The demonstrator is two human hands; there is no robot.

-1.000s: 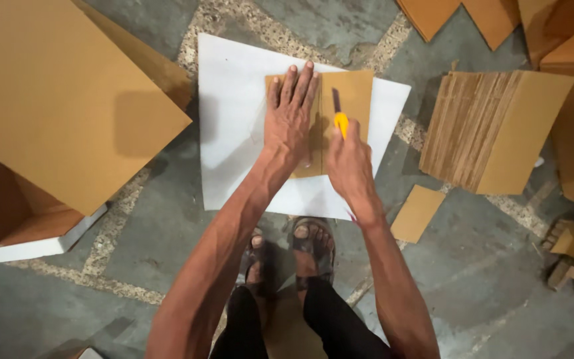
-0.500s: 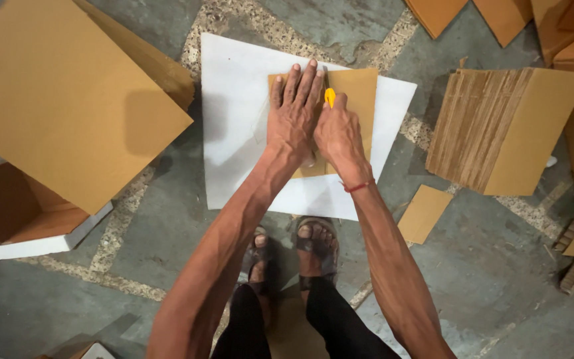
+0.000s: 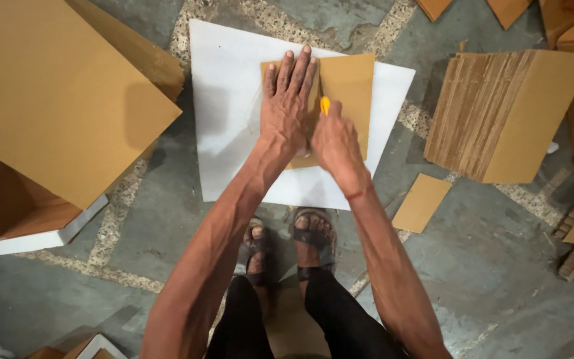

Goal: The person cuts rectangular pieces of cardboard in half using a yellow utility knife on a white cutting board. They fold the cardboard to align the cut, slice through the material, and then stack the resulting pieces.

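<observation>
The person squats on the stone floor (image 3: 167, 219) over a white board (image 3: 227, 119) with a brown cardboard piece (image 3: 350, 86) lying flat on it. The left hand (image 3: 290, 103) is spread wide, fingers straight and palm down, pressing the left part of the cardboard against the board; it grips nothing, it only pins. The right hand (image 3: 333, 143) is curled closed around a yellow cutter (image 3: 325, 104), whose tip pokes out above the knuckles and sits on the cardboard just beside the left hand's fingers. The blade itself is too small to make out.

To my eye this is the cutting stroke: the knife stands partway along a line running up and down the piece, close to the edge of the bracing hand. Whether the cut already reaches either edge I cannot tell.

The stroke calls for steady downward pressure from the flat hand so the sheet does not slide, and a straight pull that stays clear of those fingers, which lie very near the blade's path.

Around them: a large cardboard box (image 3: 54, 100) to the left, a stack of cardboard sheets (image 3: 499, 113) to the right, and a small cardboard offcut (image 3: 422, 203) near the sandalled feet (image 3: 313, 242).
</observation>
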